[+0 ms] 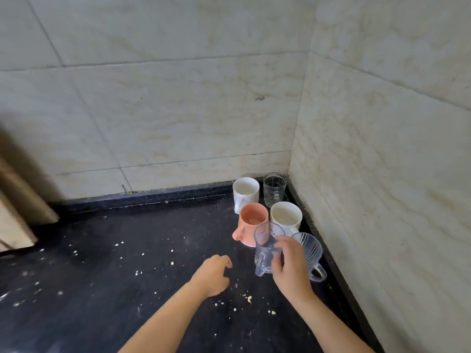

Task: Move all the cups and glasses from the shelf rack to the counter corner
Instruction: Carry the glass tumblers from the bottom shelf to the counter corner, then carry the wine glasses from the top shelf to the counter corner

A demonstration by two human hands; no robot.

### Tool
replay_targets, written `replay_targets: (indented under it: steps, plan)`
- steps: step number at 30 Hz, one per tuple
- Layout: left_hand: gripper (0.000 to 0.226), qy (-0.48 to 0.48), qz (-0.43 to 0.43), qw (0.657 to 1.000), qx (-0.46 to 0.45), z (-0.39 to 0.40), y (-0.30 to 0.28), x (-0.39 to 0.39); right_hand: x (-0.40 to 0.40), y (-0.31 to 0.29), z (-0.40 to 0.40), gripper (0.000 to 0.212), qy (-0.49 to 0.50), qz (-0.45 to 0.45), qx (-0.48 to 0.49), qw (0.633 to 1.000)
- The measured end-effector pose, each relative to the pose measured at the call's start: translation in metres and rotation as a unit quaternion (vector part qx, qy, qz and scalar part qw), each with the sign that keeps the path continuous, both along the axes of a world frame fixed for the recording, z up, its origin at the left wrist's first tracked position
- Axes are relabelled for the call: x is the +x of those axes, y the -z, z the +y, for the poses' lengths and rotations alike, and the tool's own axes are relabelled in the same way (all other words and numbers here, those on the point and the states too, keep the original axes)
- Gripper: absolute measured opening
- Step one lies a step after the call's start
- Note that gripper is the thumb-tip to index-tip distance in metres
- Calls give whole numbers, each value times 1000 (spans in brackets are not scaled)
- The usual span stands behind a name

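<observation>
Lower right: right hand [289, 266] grasps clear handled glass mug [266, 250], crowded against orange plastic cup [251, 224]. Left hand [212, 275] loose, empty. Risk: knocking neighbours when releasing.

Head view looks steeply down, close over the counter [102, 263] corner

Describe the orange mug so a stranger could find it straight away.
Look where the black counter meets the two tiled walls: six cups cluster there. The orange mug stands at the cluster's left edge, the only coloured one, with a nose-like bump on its side.
</observation>
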State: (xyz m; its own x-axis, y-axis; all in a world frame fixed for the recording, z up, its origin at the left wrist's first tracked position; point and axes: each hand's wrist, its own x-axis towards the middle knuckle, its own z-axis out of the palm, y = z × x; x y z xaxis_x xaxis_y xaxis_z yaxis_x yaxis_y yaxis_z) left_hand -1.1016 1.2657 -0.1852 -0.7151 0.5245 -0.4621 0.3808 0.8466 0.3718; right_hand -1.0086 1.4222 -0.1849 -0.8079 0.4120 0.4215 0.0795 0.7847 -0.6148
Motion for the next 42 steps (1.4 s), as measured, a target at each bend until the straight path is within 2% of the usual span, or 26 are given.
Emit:
replay_targets:
  steps: [3, 5, 9, 12, 18, 21, 26, 30, 36, 40, 42]
  plan:
    - [42, -47, 80, 992, -80, -57, -26, 3, -16, -15, -44, 17, -90, -40, 14, 995]
    - [39, -89, 137, 980, -111, -104, -49, 13, -22, -27, -84, 28, -163, -84, 23, 983]
    - [35, -181, 232, 941, -166, -210, -93, 66, -14, -62, -187, 43, -286, -108, 97, 947]
    - [33, -242, 273, 909, -204, -284, -116, 123, 10, -81, -270, 48, -359, -132, 146, 912]
    - [31, -398, 302, 836, -226, -426, -141, 273, 98, -121, -442, 51, -506, -121, 212, 827]
    - [32, -467, 288, 800, -243, -480, -151, 346, 144, -134, -517, 53, -557, -89, 238, 791]
    - [33, -574, 262, 717, -297, -568, -159, 464, 236, -147, -642, 56, -652, -45, 253, 713]
    - [36, -642, 245, 651, -322, -641, -164, 539, 296, -156, -739, 54, -704, 16, 256, 662]
    - [37, -718, 216, 557, -356, -766, -188, 629, 380, -183, -895, 53, -767, 54, 237, 594]
    - [36, -745, 211, 515, -367, -833, -216, 682, 431, -211, -977, 47, -795, 65, 216, 562]
    - [35, -770, 212, 472, -375, -874, -231, 725, 474, -225, -1035, 44, -817, 88, 206, 530]
